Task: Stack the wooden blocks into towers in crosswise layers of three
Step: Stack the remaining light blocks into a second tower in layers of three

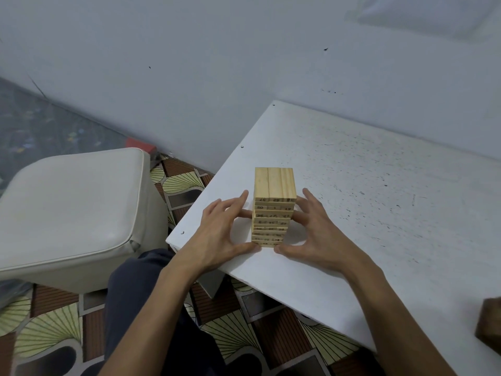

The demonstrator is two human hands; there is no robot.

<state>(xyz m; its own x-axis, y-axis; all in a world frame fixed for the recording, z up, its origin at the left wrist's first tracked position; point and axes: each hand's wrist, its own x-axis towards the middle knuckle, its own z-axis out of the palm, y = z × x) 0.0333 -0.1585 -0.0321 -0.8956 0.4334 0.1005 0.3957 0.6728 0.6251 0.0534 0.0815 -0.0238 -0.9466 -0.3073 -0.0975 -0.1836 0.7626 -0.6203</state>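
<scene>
The block tower (273, 207) stands upright at the centre of the frame, near the left edge of the white table (379, 185). The left hand (221, 233) and right hand (325, 234) bracket it, fingers spread and nearly straight, thumbs at its base, gripping nothing; probably they are squaring the layers. The numbers on the block ends blur, the tower's far side is hidden, and a brown object (490, 324) at lower right is cut off.
</scene>
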